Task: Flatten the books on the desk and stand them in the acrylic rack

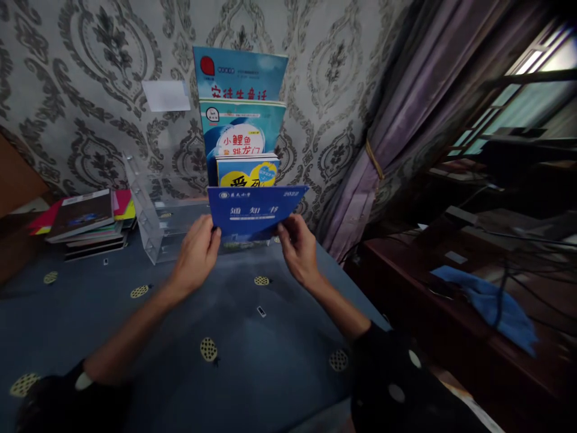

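A dark blue booklet (252, 210) marked 2022 is held upright between my hands. My left hand (196, 252) pinches its left edge, thumb in front. At the lower right edge, my right hand (298, 248) grips it the same way. Behind it, books stand in rising steps in a clear plastic rack (146, 210): a small blue and yellow book (247, 171), a teal book (243, 126) with a white oval title, and a taller blue book (241, 72) with red lettering. The booklet hides the rack's front on that side. The rack's left part holds no books.
A pile of books and folders (94, 219) lies left of the rack on the blue tablecloth (171, 349). A white card (166, 95) is at the wall behind. On the right are a purple curtain (378, 138) and a dark red cabinet (406, 264) with cables and a blue cloth (489, 304).
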The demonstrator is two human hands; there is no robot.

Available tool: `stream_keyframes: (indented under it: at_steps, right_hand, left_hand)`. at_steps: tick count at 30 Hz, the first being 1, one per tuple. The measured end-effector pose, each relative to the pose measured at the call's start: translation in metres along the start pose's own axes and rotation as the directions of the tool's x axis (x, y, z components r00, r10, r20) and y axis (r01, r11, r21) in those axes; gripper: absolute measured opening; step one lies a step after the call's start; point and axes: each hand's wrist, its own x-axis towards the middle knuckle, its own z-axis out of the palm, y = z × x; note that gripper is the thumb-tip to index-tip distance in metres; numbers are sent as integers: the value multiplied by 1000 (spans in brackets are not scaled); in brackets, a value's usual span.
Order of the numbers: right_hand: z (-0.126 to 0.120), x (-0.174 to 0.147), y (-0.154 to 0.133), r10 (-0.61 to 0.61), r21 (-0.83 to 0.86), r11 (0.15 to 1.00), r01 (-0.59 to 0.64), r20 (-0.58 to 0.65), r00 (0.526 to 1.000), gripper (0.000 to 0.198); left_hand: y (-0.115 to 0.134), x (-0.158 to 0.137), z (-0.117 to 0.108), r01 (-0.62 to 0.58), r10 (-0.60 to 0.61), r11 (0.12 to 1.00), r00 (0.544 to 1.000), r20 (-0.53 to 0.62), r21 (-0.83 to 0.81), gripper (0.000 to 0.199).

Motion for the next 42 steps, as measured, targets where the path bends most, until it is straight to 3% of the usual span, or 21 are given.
stream_keyframes:
  at_steps: [6,20,34,42]
  right_hand:
    - [8,32,31,-36,-53,998,33,-42,998,30]
    - [19,18,71,4,124,992,-4,1,1000,28]
    - [13,13,78,-13,-217,976,13,3,1000,12]
    - [18,9,92,81,-220,973,-75,16,997,13]
  left_hand:
    - [-12,26,25,-23,27,999,995,-99,37,11]
    - [-54,17,59,23,-20,999,998,-66,36,10]
    - [-53,13,55,152,-165,963,985,41,224,15]
    - [-45,13,53,203,-308,850,940,146,487,21]
